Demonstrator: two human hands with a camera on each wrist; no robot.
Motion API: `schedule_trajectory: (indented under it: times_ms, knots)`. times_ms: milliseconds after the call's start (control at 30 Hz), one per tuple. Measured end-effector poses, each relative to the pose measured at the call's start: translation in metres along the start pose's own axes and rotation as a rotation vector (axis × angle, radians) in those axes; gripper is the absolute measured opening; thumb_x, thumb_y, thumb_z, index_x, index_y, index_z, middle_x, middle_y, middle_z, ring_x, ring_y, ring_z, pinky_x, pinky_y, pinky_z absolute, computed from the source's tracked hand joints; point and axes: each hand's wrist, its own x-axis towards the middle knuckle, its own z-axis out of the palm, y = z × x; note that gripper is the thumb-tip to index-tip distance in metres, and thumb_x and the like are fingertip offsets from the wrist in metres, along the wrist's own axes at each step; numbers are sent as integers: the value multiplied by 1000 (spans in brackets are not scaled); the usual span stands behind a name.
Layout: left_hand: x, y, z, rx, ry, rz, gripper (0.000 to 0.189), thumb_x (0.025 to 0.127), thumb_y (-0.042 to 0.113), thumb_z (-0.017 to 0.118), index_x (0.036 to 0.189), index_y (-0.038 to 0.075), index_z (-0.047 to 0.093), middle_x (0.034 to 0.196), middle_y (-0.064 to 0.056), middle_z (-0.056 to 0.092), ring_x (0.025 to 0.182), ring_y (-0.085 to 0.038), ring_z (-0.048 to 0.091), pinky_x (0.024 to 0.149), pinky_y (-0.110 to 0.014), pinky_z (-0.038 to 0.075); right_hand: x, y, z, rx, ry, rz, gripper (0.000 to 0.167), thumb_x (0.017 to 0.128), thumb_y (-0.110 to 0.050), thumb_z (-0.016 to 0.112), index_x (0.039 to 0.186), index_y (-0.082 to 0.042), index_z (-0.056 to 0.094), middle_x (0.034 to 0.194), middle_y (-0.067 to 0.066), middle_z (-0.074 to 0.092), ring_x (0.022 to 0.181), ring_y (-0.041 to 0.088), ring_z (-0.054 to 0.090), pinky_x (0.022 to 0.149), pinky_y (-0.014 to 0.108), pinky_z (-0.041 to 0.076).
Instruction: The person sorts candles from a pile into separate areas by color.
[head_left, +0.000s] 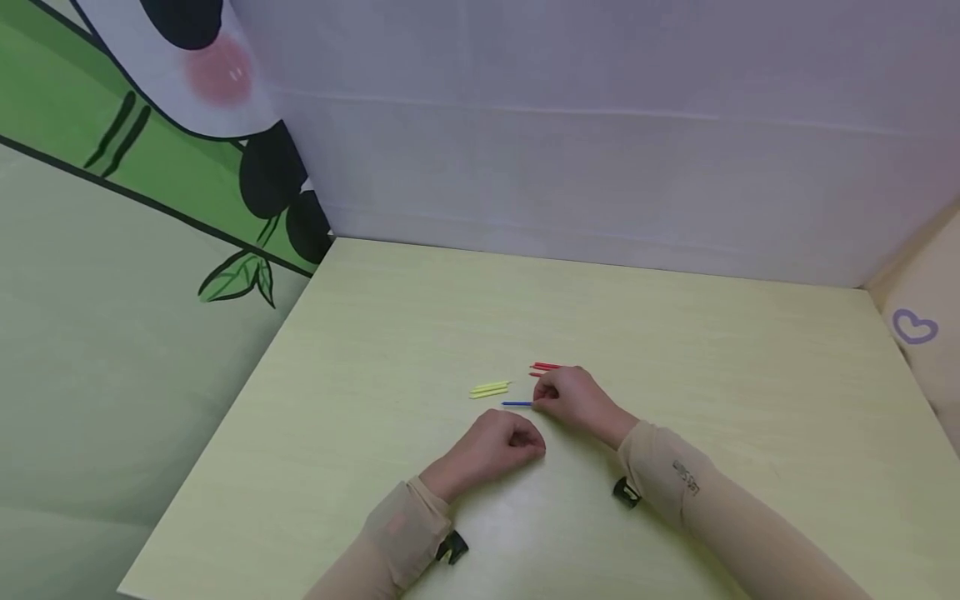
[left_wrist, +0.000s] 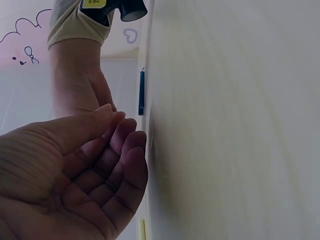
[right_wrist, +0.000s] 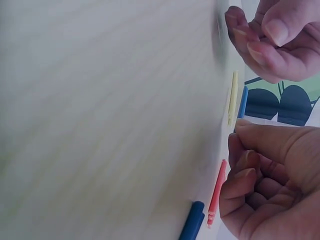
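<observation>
My right hand pinches a thin blue candle between thumb and fingertips, close over the tabletop. Its free end points left in the head view, and in the right wrist view the candle sticks out past the thumb tip. My left hand hovers nearer the front, loosely curled; thumb and index tips meet with nothing visible between them in the left wrist view. Yellow candles lie just beyond it. Red candles lie behind my right hand, partly covered by it.
More blue candles lie beside the red ones in the right wrist view; my right hand hides them in the head view. The pale wooden table meets a light cloth wall at the back and a painted panel at the left.
</observation>
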Motion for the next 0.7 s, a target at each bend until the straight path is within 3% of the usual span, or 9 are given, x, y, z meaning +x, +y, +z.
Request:
schedule_trajectory:
  times_ms: [400,700]
  knots:
    - [7,-1,-1,0,36,20,5,88,8,71,85,9,75,77,7,69,72,0,60,70,-21,49,-12,5,-8,-4,28,13,9,84,-7,75,78,-13,71,70,-9,62,69,8,54,69,27,47]
    - [12,-3,0,-18,26,9,6,89,9,70,85,10,75,78,7,69,73,-2,60,72,-23,49,-27,11,-14,5,56,47,7,84,-8,74,79,-12,71,72,-8,62,69,9,54,68,27,47]
